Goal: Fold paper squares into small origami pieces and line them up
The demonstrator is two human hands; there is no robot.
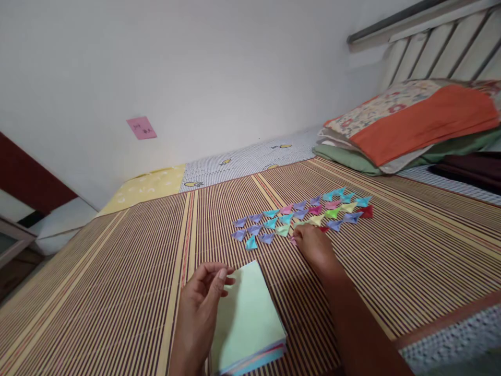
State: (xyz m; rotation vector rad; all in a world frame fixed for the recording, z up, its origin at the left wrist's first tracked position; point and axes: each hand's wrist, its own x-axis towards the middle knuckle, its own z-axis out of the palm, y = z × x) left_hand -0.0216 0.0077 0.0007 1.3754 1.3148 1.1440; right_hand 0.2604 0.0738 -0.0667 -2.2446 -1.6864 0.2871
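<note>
Several rows of small folded paper figures (300, 214) with pointed ends lie on the striped mat (156, 282), in purple, blue, pink, yellow, green and red. At their near edge my right hand (313, 245) pinches a pink folded paper figure (293, 241), mostly hidden by the fingers. My left hand (203, 297) hovers over the left edge of a stack of coloured paper sheets (250, 313), pale green on top. Its fingers are loosely bent, apart from the thumb, with nothing visible in them. A light blue folded figure (251, 243) sits just beyond the stack.
Folded bedding (422, 125) in orange, floral and green is piled at the back right, with dark cloth (469, 172) beside it. Behind the mat rises a white wall (235, 78) bearing a pink note (141, 128). A patterned sheet (250, 156) shows along the mat's far edge.
</note>
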